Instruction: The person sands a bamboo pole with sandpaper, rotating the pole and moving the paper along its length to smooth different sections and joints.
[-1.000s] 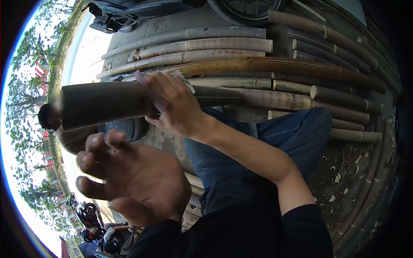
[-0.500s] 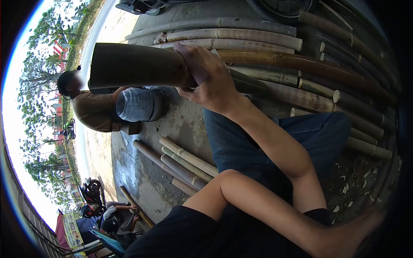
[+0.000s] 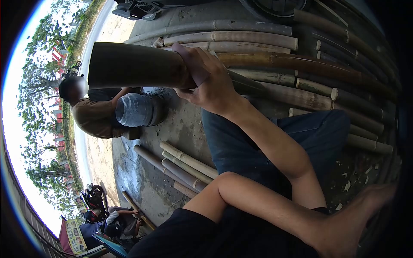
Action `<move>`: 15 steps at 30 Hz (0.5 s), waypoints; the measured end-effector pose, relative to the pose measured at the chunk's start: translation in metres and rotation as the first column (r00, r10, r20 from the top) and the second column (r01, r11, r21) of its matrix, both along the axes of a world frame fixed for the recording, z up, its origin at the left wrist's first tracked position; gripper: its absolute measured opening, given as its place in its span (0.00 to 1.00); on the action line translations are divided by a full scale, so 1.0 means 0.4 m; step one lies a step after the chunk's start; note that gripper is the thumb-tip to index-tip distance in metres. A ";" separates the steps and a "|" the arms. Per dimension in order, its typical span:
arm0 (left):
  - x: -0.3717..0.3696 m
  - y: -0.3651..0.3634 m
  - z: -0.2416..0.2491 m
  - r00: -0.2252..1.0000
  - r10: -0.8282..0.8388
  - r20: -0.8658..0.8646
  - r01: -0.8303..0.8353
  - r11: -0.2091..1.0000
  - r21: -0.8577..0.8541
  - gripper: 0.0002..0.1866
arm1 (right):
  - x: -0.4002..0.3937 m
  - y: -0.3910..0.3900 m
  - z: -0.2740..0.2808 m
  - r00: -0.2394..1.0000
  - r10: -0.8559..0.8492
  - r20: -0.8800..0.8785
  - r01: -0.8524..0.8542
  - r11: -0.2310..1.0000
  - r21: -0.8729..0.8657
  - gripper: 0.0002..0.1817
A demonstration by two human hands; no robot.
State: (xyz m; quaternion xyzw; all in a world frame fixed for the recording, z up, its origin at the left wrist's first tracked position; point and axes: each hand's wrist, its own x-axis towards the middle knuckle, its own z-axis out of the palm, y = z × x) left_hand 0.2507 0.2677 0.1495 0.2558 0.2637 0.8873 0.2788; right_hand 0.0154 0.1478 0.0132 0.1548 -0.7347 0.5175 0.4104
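Head view: the left hand (image 3: pixel 350 221) sits low right, fingers too dark to read; the right hand (image 3: pixel 211 81) clasps a purplish sheet (image 3: pixel 191 64) around a raised, smooth bamboo tube (image 3: pixel 133 65); beyond lie jointed poles (image 3: pixel 254 39), then a translucent plastic jug (image 3: pixel 133 110), contents unclear.

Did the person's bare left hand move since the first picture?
Yes, rightward: the bare left hand was far left of the scattered pale wood chips; now it shows beside them.
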 end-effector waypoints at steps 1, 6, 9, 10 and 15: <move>-0.002 -0.001 -0.002 1.000 0.003 0.004 -0.003 1.000 -0.002 0.43 | 0.000 0.001 -0.001 1.000 0.013 0.001 -0.013 1.000 0.001 0.54; -0.027 -0.017 -0.045 0.976 0.173 -0.129 -0.177 0.984 -0.019 0.42 | -0.005 0.012 0.000 1.000 0.010 0.003 -0.010 1.000 0.000 0.54; -0.143 -0.100 -0.142 0.734 0.428 -0.527 -0.519 0.855 -0.028 0.30 | -0.008 0.018 -0.003 1.000 0.002 -0.004 -0.002 1.000 -0.010 0.54; -0.191 -0.152 -0.164 0.538 0.601 -0.591 -0.697 0.711 0.089 0.30 | -0.004 0.021 -0.004 1.000 -0.004 -0.009 0.003 1.000 -0.021 0.53; -0.529 -0.554 0.020 -0.364 0.525 -0.769 -0.931 -0.234 0.281 0.21 | 0.024 0.041 -0.003 0.999 0.007 0.043 -0.005 0.999 -0.041 0.53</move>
